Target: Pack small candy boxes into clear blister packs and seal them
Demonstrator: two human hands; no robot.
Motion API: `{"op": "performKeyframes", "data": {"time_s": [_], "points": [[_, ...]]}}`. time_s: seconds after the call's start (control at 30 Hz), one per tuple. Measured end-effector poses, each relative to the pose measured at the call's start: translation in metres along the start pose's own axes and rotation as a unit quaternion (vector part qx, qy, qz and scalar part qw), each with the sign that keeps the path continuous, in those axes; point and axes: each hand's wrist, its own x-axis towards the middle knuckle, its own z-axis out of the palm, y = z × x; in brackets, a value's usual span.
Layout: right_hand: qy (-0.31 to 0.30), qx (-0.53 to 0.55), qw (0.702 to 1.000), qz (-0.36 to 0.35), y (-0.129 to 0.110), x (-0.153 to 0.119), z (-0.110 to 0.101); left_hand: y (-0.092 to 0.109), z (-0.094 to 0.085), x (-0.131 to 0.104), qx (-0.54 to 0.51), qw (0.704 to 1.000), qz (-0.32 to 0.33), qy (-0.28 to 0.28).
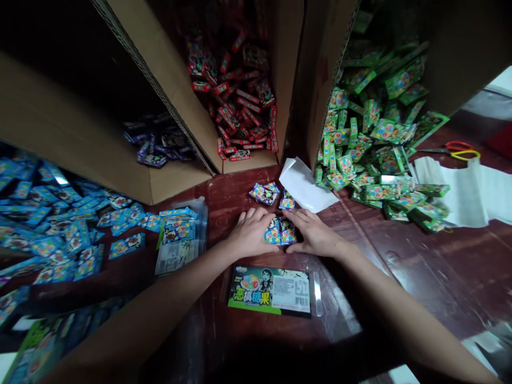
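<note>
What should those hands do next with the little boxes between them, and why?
Maybe the left hand and right hand should gently squeeze the blue box and purple box together: they sit side by side between the hands, so a small push inward could keep them neat.

The printed packet (250, 305) reads 恶搞糖果 in large characters; the fine print on its pale panel (285, 295) is illegible.

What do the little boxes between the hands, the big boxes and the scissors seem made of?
Little boxes: probably thin card, perhaps glossy, judging by flat, printed faces.
Big boxes: matte brown corrugated cardboard, with ridged layers along cut edges.
Scissors: bright, smooth-looking loops, likely plastic; darker blades, probably metal.
</note>
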Motion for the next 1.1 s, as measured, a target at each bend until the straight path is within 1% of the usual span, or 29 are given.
{"op": "performKeyframes", "data": {"time_s": [0.07, 0.13, 0.17, 0.2, 0.27, 0.33, 0.4, 0.43, 0.47, 0.53, 0.57, 0.6, 0.63, 0.7, 0.73, 0.8, 0.87, 0.9, 0.93, 1.0, 1.03, 1.07, 1.1], "points": [[0.023, 0.000, 1.000, -0.008, 0.002, 0.003, -0.012, -0.008, -0.010, 0.000, 0.003, 1.000, 0.006, 0.024], [0.047, -0.026, 0.999, -0.001, 0.005, 0.009, -0.025, -0.018, -0.025, 0.007, 0.017, 0.998, 0.005, 0.058], [0.045, -0.053, 0.998, 0.007, 0.008, 0.015, -0.032, -0.023, -0.032, 0.013, 0.028, 0.997, 0.004, 0.069], [0.028, -0.089, 0.996, 0.015, 0.010, 0.023, -0.037, -0.029, -0.039, 0.022, 0.042, 0.997, 0.004, 0.071], [-0.031, -0.161, 0.986, 0.032, 0.014, 0.045, -0.044, -0.040, -0.049, 0.042, 0.067, 0.996, 0.018, 0.047], [-0.074, -0.205, 0.975, 0.046, 0.018, 0.068, -0.047, -0.049, -0.055, 0.060, 0.085, 0.996, 0.036, 0.005], [-0.084, -0.219, 0.971, 0.054, 0.018, 0.084, -0.049, -0.053, -0.058, 0.070, 0.095, 0.995, 0.037, -0.013], [-0.081, -0.221, 0.970, 0.054, 0.017, 0.088, -0.051, -0.052, -0.059, 0.071, 0.098, 0.995, 0.028, -0.008], [-0.078, -0.224, 0.970, 0.055, 0.014, 0.089, -0.052, -0.050, -0.060, 0.068, 0.100, 0.995, 0.013, 0.009], [-0.059, -0.219, 0.973, 0.050, 0.005, 0.083, -0.057, -0.038, -0.060, 0.051, 0.096, 0.994, -0.016, 0.056], [-0.047, -0.202, 0.978, 0.037, -0.002, 0.077, -0.058, -0.028, -0.058, 0.039, 0.089, 0.993, -0.019, 0.069], [-0.038, -0.174, 0.984, 0.015, -0.008, 0.070, -0.058, -0.016, -0.055, 0.023, 0.080, 0.994, -0.013, 0.070], [-0.035, -0.141, 0.989, -0.012, -0.015, 0.062, -0.056, -0.002, -0.049, 0.006, 0.071, 0.996, 0.004, 0.053], [-0.038, -0.085, 0.993, -0.068, -0.027, 0.047, -0.045, 0.028, -0.032, -0.031, 0.058, 0.998, 0.037, -0.014], [-0.043, -0.074, 0.992, -0.089, -0.031, 0.040, -0.035, 0.043, -0.022, -0.051, 0.061, 0.996, 0.049, -0.042], [-0.044, -0.078, 0.990, -0.111, -0.037, 0.026, -0.010, 0.067, -0.001, -0.090, 0.072, 0.993, 0.054, -0.075], [-0.044, -0.089, 0.988, -0.118, -0.041, 0.010, 0.015, 0.081, 0.012, -0.124, 0.080, 0.990, 0.057, -0.099], [-0.046, -0.090, 0.988, -0.120, -0.043, 0.002, 0.025, 0.084, 0.014, -0.139, 0.080, 0.989, 0.059, -0.111], [-0.047, -0.089, 0.988, -0.121, -0.045, -0.005, 0.032, 0.084, 0.012, -0.150, 0.078, 0.987, 0.062, -0.124], [-0.048, -0.090, 0.987, -0.126, -0.049, -0.016, 0.038, 0.073, -0.002, -0.162, 0.074, 0.985, 0.058, -0.142], [-0.042, -0.096, 0.986, -0.127, -0.049, -0.017, 0.036, 0.061, -0.015, -0.163, 0.079, 0.986, 0.045, -0.137], [-0.032, -0.107, 0.986, -0.124, -0.048, -0.015, 0.031, 0.045, -0.029, -0.159, 0.089, 0.988, 0.023, -0.125], [-0.016, -0.121, 0.986, -0.114, -0.046, -0.010, 0.024, 0.026, -0.044, -0.153, 0.109, 0.989, -0.014, -0.099]]}}
